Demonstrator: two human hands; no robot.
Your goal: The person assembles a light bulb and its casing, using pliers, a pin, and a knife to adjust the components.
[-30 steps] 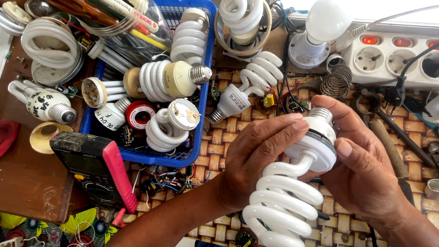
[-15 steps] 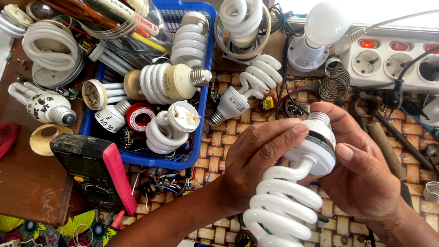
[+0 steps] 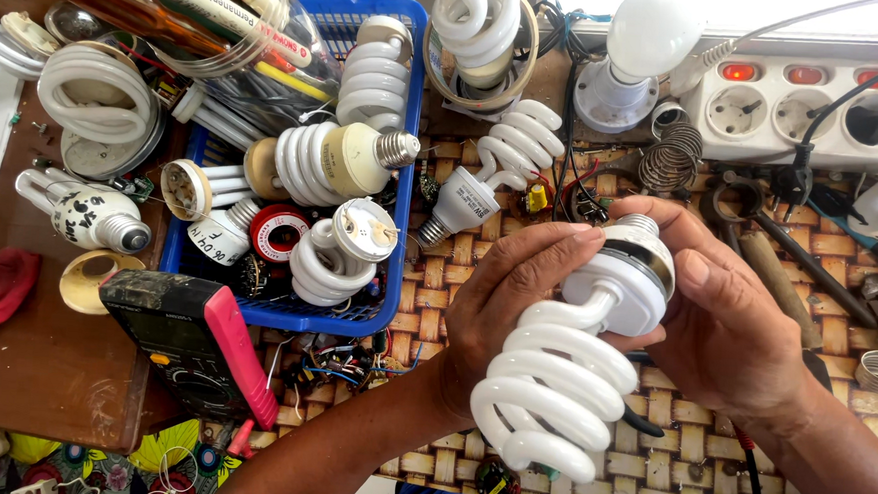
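Left hand (image 3: 516, 301): fingers curled, clamped on the near side of the white base of a large spiral lamp (image 3: 562, 384); thumb lies along the top edge of the base. Right hand (image 3: 730, 322): fingers wrapped behind the base, thumb pressed flat on its side, fingertips reaching the metal screw cap. Lamp is held between both hands above the woven mat (image 3: 838, 268), tilted, screw cap up and away, spiral tube pointing down toward the camera. Base housing shows a dark seam below the cap; whether it is parted cannot be told.

Just left of the left hand: blue plastic basket (image 3: 285, 314). Contents: several spiral lamps lying on their sides, one with a cream base (image 3: 349, 157) and bare screw cap, one lamp base with wire stubs on its end, a red-and-white tape roll (image 3: 278, 231), loose straight-tube lamp parts. A clear jar (image 3: 220, 25) of markers and pens leans over the basket's far left corner.

In front of the basket: a black-and-red multimeter (image 3: 194, 339) on the brown table, loose wiring beside it.

Beyond the hands: a small spiral lamp (image 3: 488, 179) on the mat, a globe bulb (image 3: 650, 33) in a socket, a white power strip (image 3: 797, 110) with red switches and one plug inserted.
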